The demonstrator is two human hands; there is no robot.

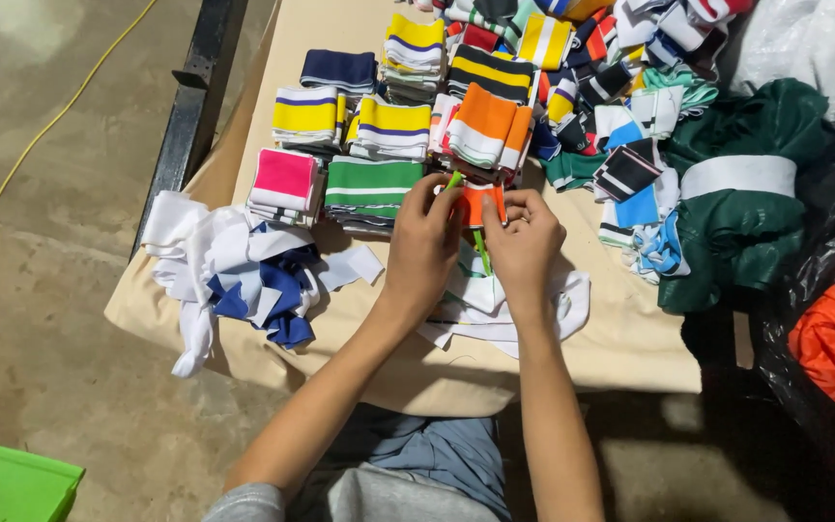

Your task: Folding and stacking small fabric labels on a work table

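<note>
Both hands, left hand [424, 232] and right hand [524, 237], pinch a small orange knit band [478, 203] above the bench [591, 338], near stacked striped bands [393, 130]; a green bin [7, 483] sits on the floor.

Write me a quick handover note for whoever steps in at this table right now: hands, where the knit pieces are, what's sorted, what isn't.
Left hand: pinching the left edge of a small orange piece.
Right hand: holding the same piece's right edge; a green tool pokes out between the hands, holder unclear.
Under the hands: white pieces on the table.
Done, as it looks: folded striped stacks in rows behind, such as the pink stack, green stack and orange stack.
Left: loose white-and-blue heap at left, mixed jumble at right.
</note>
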